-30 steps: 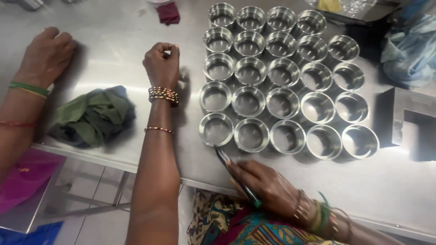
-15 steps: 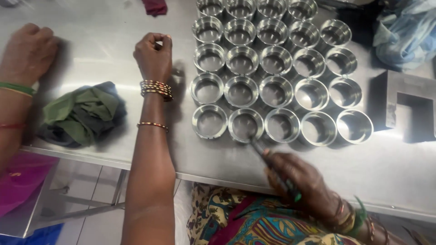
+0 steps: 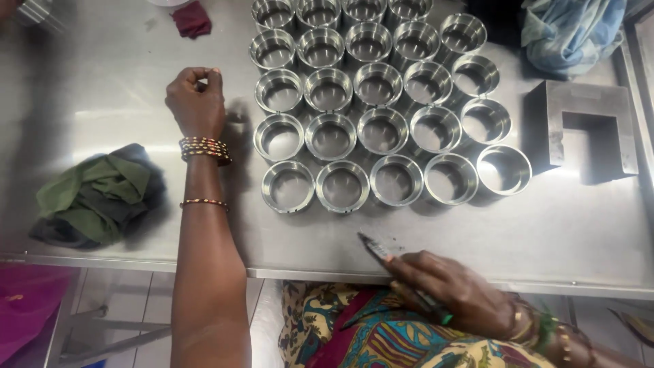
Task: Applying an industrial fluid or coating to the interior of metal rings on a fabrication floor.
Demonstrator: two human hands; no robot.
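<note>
While the right hand [image 3: 453,289] near the lower edge of the frame is closed around a slim pen-like tool [image 3: 402,274], its dark tip pointing up-left toward the bottom row of rings, the left hand [image 3: 196,102] rests on the steel table [image 3: 122,82] left of centre, fingertips pinched together; whether anything sits between them cannot be told. Beaded bangles [image 3: 204,148] circle that wrist. Just right of the left hand, shiny metal rings [image 3: 381,102] stand upright in tight rows across the upper middle. A crumpled green cloth [image 3: 95,197] lies at the left edge, a grey metal block [image 3: 586,129] at the right, and a blue cloth [image 3: 569,31] in the upper right corner.
</note>
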